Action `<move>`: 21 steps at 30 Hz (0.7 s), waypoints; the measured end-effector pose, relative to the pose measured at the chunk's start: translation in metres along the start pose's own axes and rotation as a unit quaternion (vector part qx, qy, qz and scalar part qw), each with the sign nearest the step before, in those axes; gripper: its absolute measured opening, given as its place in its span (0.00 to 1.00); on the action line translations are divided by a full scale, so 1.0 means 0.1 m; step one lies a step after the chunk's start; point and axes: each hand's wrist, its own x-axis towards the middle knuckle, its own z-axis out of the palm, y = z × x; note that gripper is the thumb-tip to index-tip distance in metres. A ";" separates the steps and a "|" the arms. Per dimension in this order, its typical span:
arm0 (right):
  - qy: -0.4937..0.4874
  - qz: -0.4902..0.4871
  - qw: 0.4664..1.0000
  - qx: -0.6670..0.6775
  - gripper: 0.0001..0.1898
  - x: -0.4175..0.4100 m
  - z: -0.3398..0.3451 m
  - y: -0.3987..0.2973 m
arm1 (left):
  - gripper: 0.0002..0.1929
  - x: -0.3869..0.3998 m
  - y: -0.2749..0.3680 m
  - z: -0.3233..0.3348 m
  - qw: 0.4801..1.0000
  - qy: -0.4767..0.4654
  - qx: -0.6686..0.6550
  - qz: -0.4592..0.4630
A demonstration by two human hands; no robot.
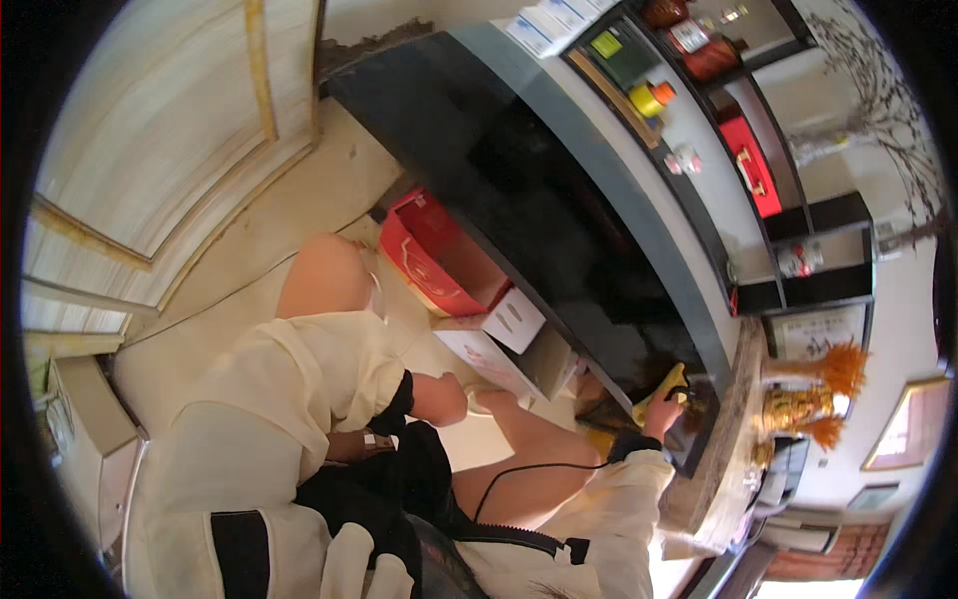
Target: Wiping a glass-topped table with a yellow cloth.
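Note:
A yellow cloth [661, 395] is bunched under my right hand [661, 416], which grips it against the glossy black countertop [524, 150]. The hand is near the countertop's right end, and the surface reflects it. My left hand [441, 398] hangs in front of my body, between my bent knees and away from the countertop. Its fingers are turned from view, so whether they hold anything is hidden. Below the countertop, an open red box [423, 262] stands on the tiled floor. Beside it is an open white cardboard box [486, 359] with slots in one flap.
Behind the countertop, black shelves [763, 292] carry bottles, a red case [751, 166] and small ornaments. A golden figurine [797, 408] stands between orange plumes to the right. A panelled door [172, 135] is at the left, and a pale cabinet [97, 442] stands below it.

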 end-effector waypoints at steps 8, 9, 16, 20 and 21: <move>-0.066 -0.106 0.954 -0.272 0.28 0.80 0.74 -1.27 | 0.08 0.04 0.14 -0.04 0.986 -0.105 0.064 -0.109; -0.118 -0.116 0.945 -0.282 0.30 0.90 0.89 -1.54 | 0.08 0.04 0.16 -0.04 0.985 -0.108 0.059 -0.120; -0.119 -0.265 0.939 -0.183 0.30 0.84 1.70 -3.40 | 0.17 0.23 0.16 -0.21 0.945 -0.270 0.020 -0.183; -0.090 -0.350 0.924 -0.124 0.35 0.24 2.12 -4.49 | 0.20 0.25 0.15 -0.37 0.950 -0.261 0.004 -0.169; -0.090 -0.409 0.902 -0.101 0.36 0.09 2.20 -4.71 | 0.21 0.27 0.16 -0.41 0.952 -0.258 0.002 -0.164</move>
